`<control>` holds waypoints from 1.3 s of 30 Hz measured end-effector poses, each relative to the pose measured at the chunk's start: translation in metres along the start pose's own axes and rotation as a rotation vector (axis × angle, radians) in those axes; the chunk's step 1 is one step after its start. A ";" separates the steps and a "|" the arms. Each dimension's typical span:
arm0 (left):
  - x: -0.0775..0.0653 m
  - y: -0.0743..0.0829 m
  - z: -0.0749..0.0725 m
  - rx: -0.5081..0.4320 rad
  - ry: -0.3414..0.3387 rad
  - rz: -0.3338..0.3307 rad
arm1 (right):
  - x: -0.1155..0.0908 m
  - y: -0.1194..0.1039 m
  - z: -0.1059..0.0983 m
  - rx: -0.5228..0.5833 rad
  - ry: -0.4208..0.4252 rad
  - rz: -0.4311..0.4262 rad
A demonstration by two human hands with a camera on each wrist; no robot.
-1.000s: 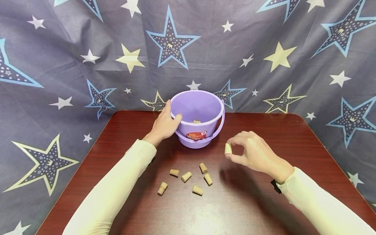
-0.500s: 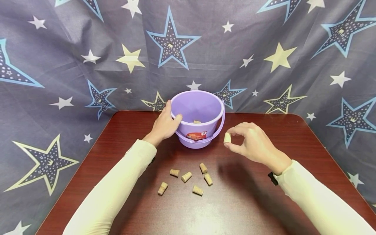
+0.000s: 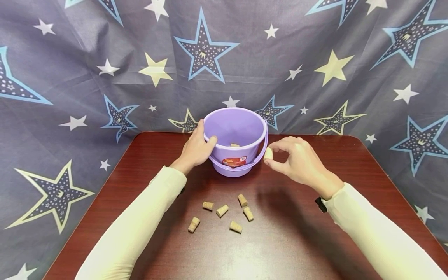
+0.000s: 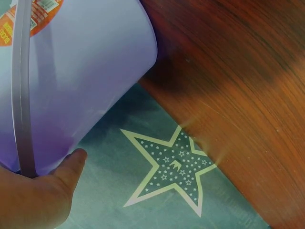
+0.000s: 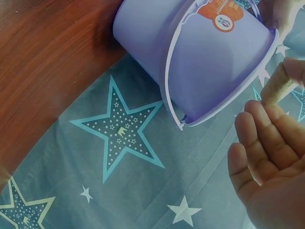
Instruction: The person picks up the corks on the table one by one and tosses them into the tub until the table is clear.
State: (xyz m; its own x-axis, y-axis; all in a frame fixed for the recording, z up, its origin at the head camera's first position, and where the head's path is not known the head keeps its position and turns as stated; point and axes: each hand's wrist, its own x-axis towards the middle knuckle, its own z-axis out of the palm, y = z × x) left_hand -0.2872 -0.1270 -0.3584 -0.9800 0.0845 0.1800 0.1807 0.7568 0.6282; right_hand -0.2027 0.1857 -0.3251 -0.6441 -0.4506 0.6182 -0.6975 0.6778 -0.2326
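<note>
A lilac plastic bucket (image 3: 221, 153) stands upright near the table's back edge, its handle hanging down at the front. My left hand (image 3: 196, 147) grips its rim at the left, thumb over the edge. In the left wrist view, part of that hand (image 4: 40, 198) shows against the bucket's side (image 4: 95, 57). Just right of the bucket, my right hand (image 3: 302, 161) pinches a wine cork (image 3: 268, 153) between thumb and fingers, raised above the table. The right wrist view has this cork (image 5: 277, 88) at the fingertips. Inside the bucket a bit of cork (image 3: 235, 145) shows; its lower inside is hidden.
Several corks lie scattered on the dark red-brown table (image 3: 168, 249) in front of the bucket, one cork (image 3: 194, 224) furthest left and another cork (image 3: 236, 226) closest to me. A grey cloth (image 3: 245, 70) with stars hangs behind the table.
My right hand has risen with the cork and moved a little forward and left, closer to the bucket. The left hand, the bucket and the corks on the table have stayed put.
</note>
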 end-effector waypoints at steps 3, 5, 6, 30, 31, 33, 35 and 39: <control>0.000 0.000 0.000 0.000 0.001 0.002 | 0.003 0.000 0.001 0.000 -0.001 0.020; 0.000 0.000 -0.001 0.000 0.001 0.001 | 0.005 0.001 0.001 0.003 0.000 0.033; 0.000 0.000 -0.001 -0.001 0.001 0.001 | 0.006 0.001 0.001 0.003 0.001 0.038; -0.001 0.001 -0.002 -0.006 -0.008 -0.008 | 0.036 0.006 0.007 -0.007 0.021 0.127; 0.000 0.001 -0.002 -0.006 -0.008 -0.009 | 0.037 0.006 0.008 -0.010 0.022 0.135; 0.000 0.001 -0.002 -0.007 -0.009 -0.009 | 0.039 0.006 0.009 -0.017 0.019 0.147; -0.001 0.001 -0.002 -0.007 -0.010 -0.010 | 0.041 0.007 0.010 -0.020 0.016 0.163; -0.001 0.001 -0.002 -0.003 -0.011 -0.009 | 0.045 0.008 0.013 -0.016 0.006 0.192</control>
State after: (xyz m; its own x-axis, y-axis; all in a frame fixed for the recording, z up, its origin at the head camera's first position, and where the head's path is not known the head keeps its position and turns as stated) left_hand -0.2856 -0.1273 -0.3565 -0.9825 0.0848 0.1661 0.1721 0.7556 0.6320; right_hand -0.2415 0.1630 -0.3086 -0.7630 -0.3088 0.5679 -0.5567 0.7603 -0.3347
